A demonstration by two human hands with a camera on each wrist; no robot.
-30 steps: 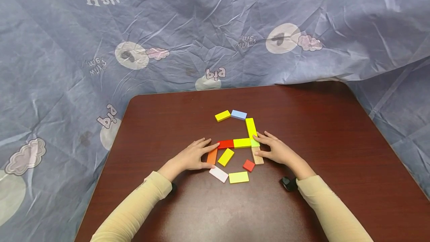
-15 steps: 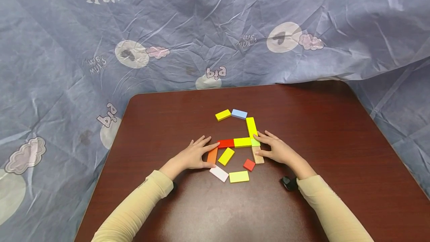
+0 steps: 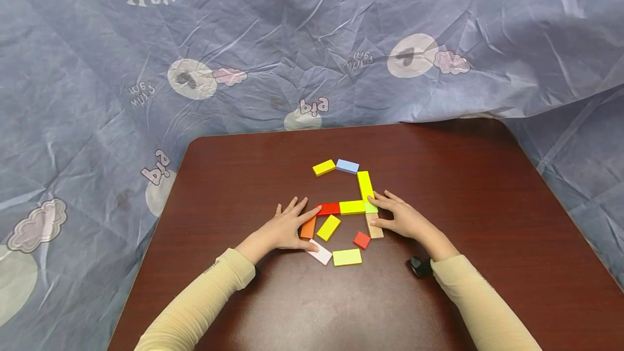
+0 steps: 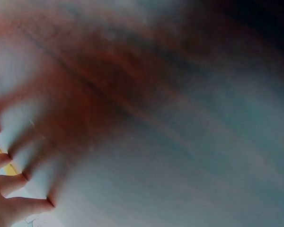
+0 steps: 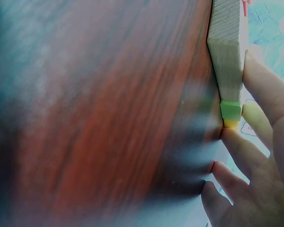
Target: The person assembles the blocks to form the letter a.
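Lying flat on the table are several coloured blocks set end to end. My left hand [image 3: 285,229], fingers spread, reaches around the orange block [image 3: 307,229]. Its index fingertip is at the left end of the red block [image 3: 329,209], and the thumb overlaps the pale pink block [image 3: 322,254]. On the other side, my right hand [image 3: 402,218] rests its index finger on the light green block [image 3: 371,208], its thumb on the plain wooden block [image 3: 376,230]. From the right wrist, that thumb touches the top of the wooden block [image 5: 226,56], with the green block [image 5: 230,109] just beyond.
Yellow blocks adjoin the green one: one upright [image 3: 365,184], one crosswise [image 3: 352,207]. A blue block [image 3: 348,166] and another yellow block [image 3: 324,168] lie behind. Inside are a tilted yellow block [image 3: 329,227] and a small red block [image 3: 361,240]; a pale yellow block [image 3: 347,257] lies in front.
My left hand has shifted slightly to the right, its thumb moving from the edge of the pink block further over it. The right hand and the blocks look unmoved.
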